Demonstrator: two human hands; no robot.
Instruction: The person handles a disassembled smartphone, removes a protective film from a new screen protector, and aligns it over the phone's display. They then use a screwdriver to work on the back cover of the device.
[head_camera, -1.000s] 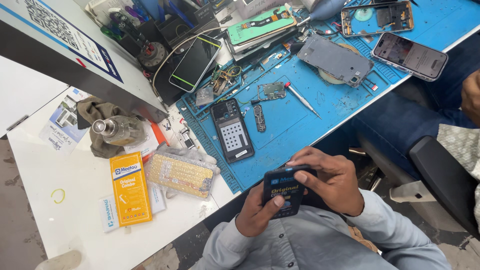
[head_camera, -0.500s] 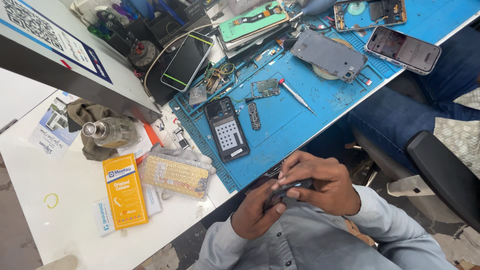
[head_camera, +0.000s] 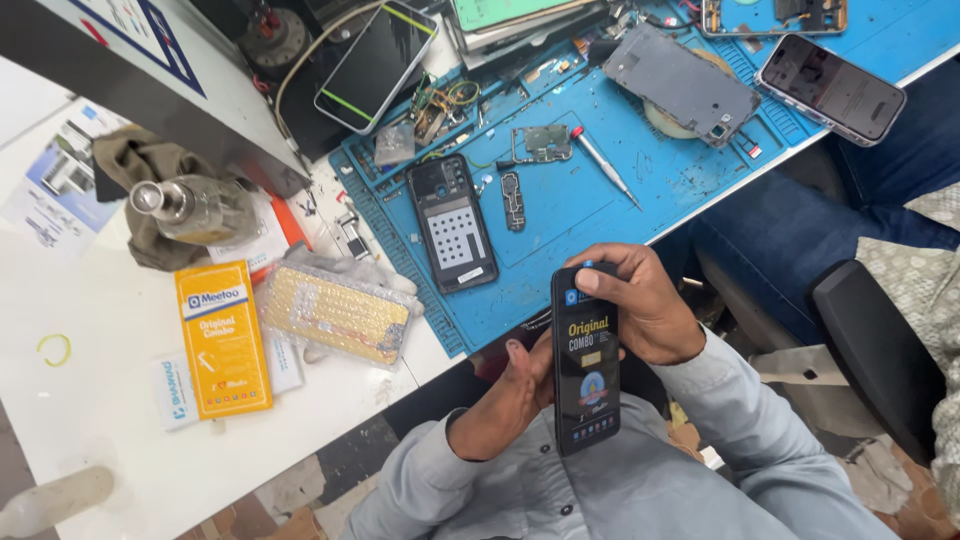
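Both hands up off the surface (head_camera: 120, 420): right hand (head_camera: 645, 315) closed on black phone screen (head_camera: 586, 360) top, left hand (head_camera: 515, 385) cradling its side, face-up for inspecting.

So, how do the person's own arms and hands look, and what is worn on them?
Both hands, left and right, are bare, with no gloves; no rings or watch show. Both arms wear long light grey-blue shirt sleeves reaching the wrists, with plain cuffs.

1. Bright, even overhead light fills the scene; shadows are short and soft.
2. Mild glare sits on the white tabletop (head_camera: 120, 420) and the glossy black phone screen (head_camera: 375, 65).
3. Focus is sharp centrally; edges bend and soften slightly.
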